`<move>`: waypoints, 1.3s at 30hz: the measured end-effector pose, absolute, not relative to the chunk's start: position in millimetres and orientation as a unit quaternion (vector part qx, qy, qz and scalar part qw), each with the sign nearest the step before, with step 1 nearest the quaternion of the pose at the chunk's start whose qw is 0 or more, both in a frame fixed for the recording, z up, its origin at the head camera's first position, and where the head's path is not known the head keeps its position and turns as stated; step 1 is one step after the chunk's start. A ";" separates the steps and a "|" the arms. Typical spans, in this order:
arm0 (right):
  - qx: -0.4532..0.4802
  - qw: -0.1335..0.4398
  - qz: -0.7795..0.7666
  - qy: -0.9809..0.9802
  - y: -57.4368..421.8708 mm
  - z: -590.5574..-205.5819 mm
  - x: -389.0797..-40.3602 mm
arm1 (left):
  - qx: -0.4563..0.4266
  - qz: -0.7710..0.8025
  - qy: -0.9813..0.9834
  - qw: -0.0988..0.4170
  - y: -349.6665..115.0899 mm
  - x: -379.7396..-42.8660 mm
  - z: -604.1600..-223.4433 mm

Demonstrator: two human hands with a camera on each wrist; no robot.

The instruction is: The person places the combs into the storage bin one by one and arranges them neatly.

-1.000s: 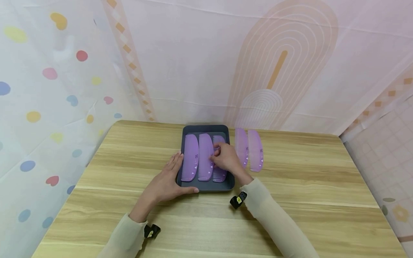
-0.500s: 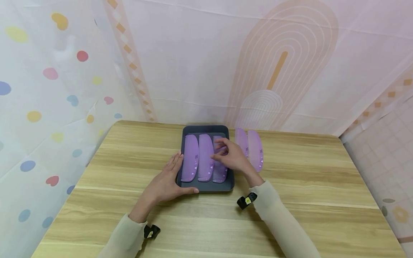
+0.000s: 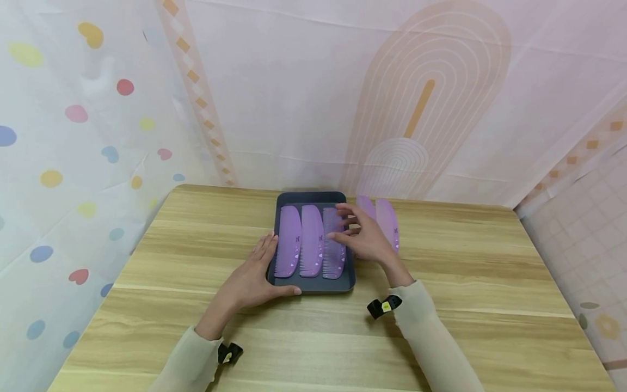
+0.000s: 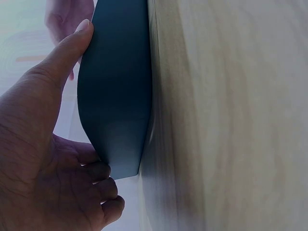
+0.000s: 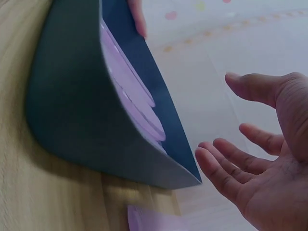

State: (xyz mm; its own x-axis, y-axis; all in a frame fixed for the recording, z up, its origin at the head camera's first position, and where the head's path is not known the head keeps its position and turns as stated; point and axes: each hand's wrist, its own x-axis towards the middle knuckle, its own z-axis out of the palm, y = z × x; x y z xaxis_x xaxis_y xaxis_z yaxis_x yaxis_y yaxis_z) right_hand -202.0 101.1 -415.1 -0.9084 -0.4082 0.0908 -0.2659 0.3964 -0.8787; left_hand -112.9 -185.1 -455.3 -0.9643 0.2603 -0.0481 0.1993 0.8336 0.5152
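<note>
Three purple combs, the left one (image 3: 289, 242), the middle one (image 3: 311, 242) and the right one (image 3: 333, 261), lie side by side in a dark grey tray (image 3: 315, 285). My left hand (image 3: 250, 279) rests against the tray's near left corner, fingers along the left side and thumb on the front edge. Over the tray's right side hovers my right hand (image 3: 367, 237), fingers loosely spread, holding nothing. It hides part of the right comb. The right wrist view shows that hand (image 5: 264, 168) apart from the tray wall (image 5: 82, 91).
Two more purple combs lie on the wooden table (image 3: 470, 283) right of the tray, one (image 3: 364, 203) nearer it and one (image 3: 388, 220) farther; my right hand partly covers them. A patterned cloth (image 3: 289, 98) hangs behind the table.
My right hand has let go and drawn back up and right, its fingers spreading. The right comb stays in the tray. My left hand has not moved.
</note>
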 end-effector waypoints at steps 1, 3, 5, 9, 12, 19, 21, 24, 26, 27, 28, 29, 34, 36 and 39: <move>-0.202 0.068 -0.517 0.829 102.7 -415.2 -202.4 | 0.120 0.262 0.956 0.058 -185.0 -112.9 -455.2; -0.197 0.063 -0.523 0.827 105.7 -415.4 -203.1 | 0.120 0.262 0.956 0.058 -185.1 -112.6 -455.0; -0.194 0.058 -0.527 0.826 109.1 -416.0 -203.8 | 0.119 0.261 0.956 0.059 -185.2 -112.5 -454.9; -0.180 0.049 -0.528 0.829 115.9 -415.3 -205.0 | 0.118 0.262 0.956 0.061 -185.0 -112.6 -454.5; -0.170 0.046 -0.529 0.830 121.1 -414.9 -206.7 | 0.118 0.263 0.956 0.060 -185.0 -112.9 -454.5; -0.162 0.035 -0.525 0.835 132.3 -414.3 -210.4 | 0.119 0.263 0.956 0.057 -184.9 -113.9 -455.4; -0.157 0.034 -0.524 0.836 134.9 -413.9 -211.0 | 0.118 0.263 0.956 0.057 -184.9 -114.2 -455.8; -0.145 0.038 -0.521 0.840 139.1 -414.1 -212.0 | 0.117 0.263 0.956 0.056 -184.9 -114.2 -456.2; -0.136 0.041 -0.513 0.847 142.7 -414.9 -212.8 | 0.118 0.263 0.956 0.055 -184.6 -114.1 -456.1; -0.131 0.042 -0.510 0.849 144.5 -415.4 -213.4 | 0.119 0.264 0.956 0.055 -184.4 -114.1 -456.0; -0.127 0.044 -0.505 0.852 146.3 -415.9 -213.9 | 0.119 0.264 0.956 0.055 -184.3 -114.0 -456.0; -0.123 0.046 -0.503 0.854 148.2 -416.5 -214.6 | 0.120 0.264 0.956 0.055 -184.3 -113.9 -456.0; -0.108 0.049 -0.492 0.862 158.3 -420.1 -219.2 | 0.122 0.261 0.956 0.053 -184.2 -113.9 -456.3; -0.102 0.048 -0.486 0.866 162.4 -421.9 -221.2 | 0.122 0.261 0.956 0.052 -184.3 -114.2 -456.5; -0.090 0.050 -0.476 0.874 168.7 -424.0 -223.4 | 0.121 0.262 0.956 0.053 -184.3 -114.8 -456.5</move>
State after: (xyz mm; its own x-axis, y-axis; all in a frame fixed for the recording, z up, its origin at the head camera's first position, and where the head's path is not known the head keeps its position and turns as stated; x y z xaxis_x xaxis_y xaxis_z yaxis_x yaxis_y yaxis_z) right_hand -223.4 168.7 -424.0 -0.9790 -0.2040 -0.0016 -0.1093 0.5310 -0.8403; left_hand -114.8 -184.3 -456.5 -0.9653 0.2584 -0.0374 0.2034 0.8340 0.5129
